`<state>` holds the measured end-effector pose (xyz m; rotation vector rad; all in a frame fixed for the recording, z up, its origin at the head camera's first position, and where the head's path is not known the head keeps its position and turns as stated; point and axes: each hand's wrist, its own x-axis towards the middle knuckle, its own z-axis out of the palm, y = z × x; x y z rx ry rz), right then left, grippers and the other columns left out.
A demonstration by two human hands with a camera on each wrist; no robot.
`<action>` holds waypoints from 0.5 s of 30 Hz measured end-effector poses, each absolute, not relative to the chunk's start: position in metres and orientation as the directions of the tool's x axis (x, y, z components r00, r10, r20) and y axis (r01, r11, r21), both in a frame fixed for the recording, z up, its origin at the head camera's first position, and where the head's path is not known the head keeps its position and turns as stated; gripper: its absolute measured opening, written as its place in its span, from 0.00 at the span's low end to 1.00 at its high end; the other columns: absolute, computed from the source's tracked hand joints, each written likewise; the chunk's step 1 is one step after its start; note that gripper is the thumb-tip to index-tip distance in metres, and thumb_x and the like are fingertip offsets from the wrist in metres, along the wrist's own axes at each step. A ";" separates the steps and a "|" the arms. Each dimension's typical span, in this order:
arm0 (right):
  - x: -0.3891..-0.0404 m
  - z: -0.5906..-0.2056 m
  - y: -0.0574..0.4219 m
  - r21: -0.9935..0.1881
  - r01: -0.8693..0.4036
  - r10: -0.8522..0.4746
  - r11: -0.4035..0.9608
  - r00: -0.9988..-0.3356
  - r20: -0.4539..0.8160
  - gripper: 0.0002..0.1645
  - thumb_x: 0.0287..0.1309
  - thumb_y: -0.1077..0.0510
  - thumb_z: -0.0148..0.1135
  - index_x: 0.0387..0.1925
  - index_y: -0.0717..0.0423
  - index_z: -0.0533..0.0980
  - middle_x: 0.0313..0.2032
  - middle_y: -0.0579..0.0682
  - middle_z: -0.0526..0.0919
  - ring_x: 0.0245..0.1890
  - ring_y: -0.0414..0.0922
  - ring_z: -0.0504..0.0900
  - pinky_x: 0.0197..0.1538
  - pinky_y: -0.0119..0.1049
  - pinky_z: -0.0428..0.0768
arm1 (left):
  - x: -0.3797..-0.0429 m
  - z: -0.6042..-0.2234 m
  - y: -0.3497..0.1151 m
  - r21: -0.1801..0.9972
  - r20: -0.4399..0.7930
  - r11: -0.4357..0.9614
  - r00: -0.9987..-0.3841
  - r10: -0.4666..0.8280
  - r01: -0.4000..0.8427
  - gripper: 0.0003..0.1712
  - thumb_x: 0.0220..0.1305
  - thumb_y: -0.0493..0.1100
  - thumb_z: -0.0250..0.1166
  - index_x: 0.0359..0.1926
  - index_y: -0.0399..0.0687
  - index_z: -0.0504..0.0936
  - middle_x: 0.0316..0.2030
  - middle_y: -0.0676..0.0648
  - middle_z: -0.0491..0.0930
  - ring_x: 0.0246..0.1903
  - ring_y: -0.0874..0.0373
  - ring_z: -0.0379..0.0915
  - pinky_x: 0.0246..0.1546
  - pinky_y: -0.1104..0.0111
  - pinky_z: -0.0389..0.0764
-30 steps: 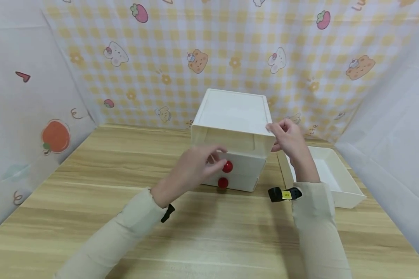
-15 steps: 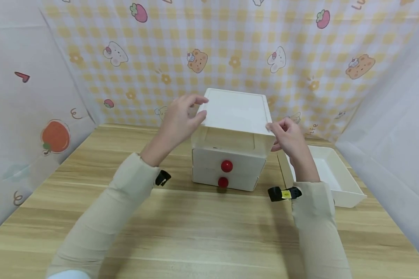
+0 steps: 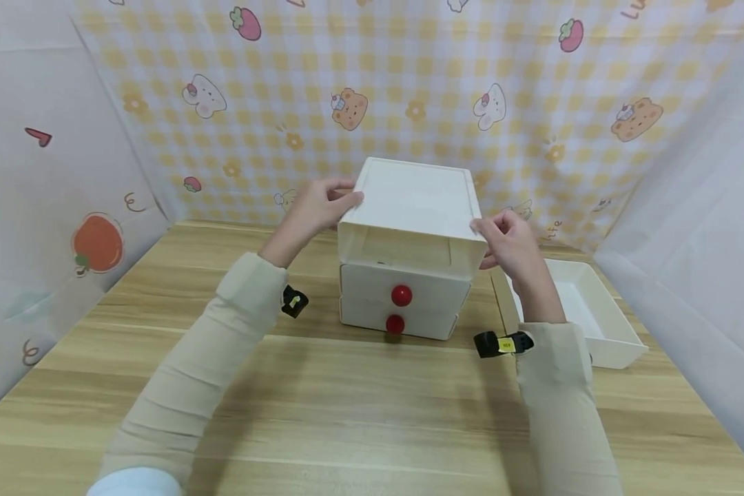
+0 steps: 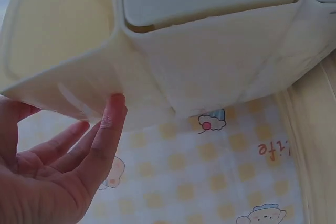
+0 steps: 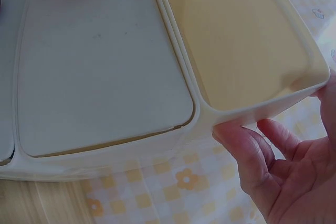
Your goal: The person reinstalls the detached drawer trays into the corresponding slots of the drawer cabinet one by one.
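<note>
"What's being held over there?"
"The white cabinet (image 3: 418, 196), standing on the table (image 3: 347, 420); the left hand (image 3: 313, 208) grips its upper left side, fingers only slightly bent; the right hand (image 3: 513, 246) pinches its upper front corner opposite."
"And what else?"
"Two red knobs (image 3: 401, 295) on its front, one above the other; a white tray (image 3: 620, 354) near it, partly behind the right sleeve (image 3: 561, 393)."
</note>
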<state>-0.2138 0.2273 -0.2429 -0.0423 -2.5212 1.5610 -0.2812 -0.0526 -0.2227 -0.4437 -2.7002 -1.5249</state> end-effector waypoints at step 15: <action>-0.216 -0.241 0.228 -0.879 -0.071 0.090 0.472 -0.988 0.127 0.17 0.62 0.45 0.50 0.37 0.56 0.66 0.36 0.47 0.66 0.23 0.37 0.70 0.25 0.28 0.80 | -0.279 -0.228 -0.054 0.835 0.156 0.485 -0.957 0.243 0.259 0.26 0.66 0.50 0.54 0.62 0.45 0.69 0.52 0.41 0.75 0.45 0.50 0.76 0.39 0.64 0.83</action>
